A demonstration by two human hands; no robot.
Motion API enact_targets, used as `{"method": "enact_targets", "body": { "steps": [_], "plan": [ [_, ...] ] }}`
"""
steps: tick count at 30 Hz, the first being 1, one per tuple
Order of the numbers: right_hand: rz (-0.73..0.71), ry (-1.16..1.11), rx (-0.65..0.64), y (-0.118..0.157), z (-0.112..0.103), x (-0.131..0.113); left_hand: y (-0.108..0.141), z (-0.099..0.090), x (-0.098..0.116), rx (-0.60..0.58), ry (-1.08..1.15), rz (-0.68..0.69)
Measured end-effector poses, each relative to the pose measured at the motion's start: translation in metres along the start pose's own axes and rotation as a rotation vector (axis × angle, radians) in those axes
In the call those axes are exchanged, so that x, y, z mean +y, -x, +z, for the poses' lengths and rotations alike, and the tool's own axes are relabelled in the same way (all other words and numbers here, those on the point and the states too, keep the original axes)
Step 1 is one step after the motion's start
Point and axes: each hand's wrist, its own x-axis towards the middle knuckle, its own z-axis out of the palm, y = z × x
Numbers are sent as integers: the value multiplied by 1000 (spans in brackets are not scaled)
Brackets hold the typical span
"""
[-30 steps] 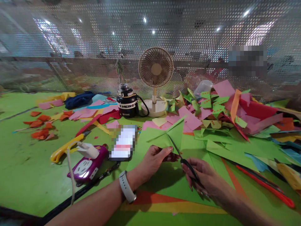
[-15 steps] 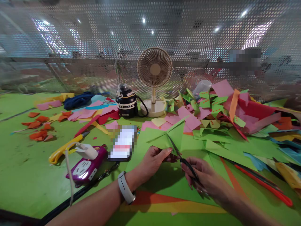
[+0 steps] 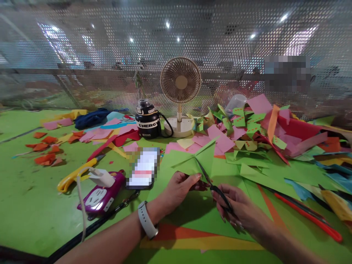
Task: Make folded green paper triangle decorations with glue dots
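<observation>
Black-handled scissors (image 3: 222, 195) are in my right hand (image 3: 235, 208), fingers wrapped round the handles, the blades pointing up and to the left. Just left of them, my left hand (image 3: 183, 189) pinches a piece of green paper (image 3: 202, 156) between thumb and fingers. The scissor blades lie against this paper, close to my left fingertips. Under both hands are large green sheets (image 3: 192, 216), with orange and yellow sheets (image 3: 217, 242) showing along their near edge.
A phone (image 3: 144, 168), purple power strip (image 3: 103, 194) and yellow-handled cutter (image 3: 78, 174) lie to the left. Behind stand a black bottle (image 3: 147, 123) and a fan (image 3: 180, 82). Coloured scraps (image 3: 242, 128) heap up at the right, near red-handled scissors (image 3: 308, 216).
</observation>
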Motion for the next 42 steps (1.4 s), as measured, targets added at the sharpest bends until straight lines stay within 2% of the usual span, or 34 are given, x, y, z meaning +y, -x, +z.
{"method": "enact_targets", "body": {
  "steps": [9,20,25,33,42],
  "plan": [
    [3,-2,23,1,3,-2,2,5,10,-42,90,-1],
    [-26,-9,-10,-3,-2,7,2,4,8,-49,49,-4],
    [9,-1,3,-2,-1,4,1,4,7,-51,38,-3],
    [-44,-41,-39,-4,-4,12,1,3,5,-49,65,8],
    [-24,-43,-20,-1,-1,5,1,4,7,-45,81,3]
  ]
}}
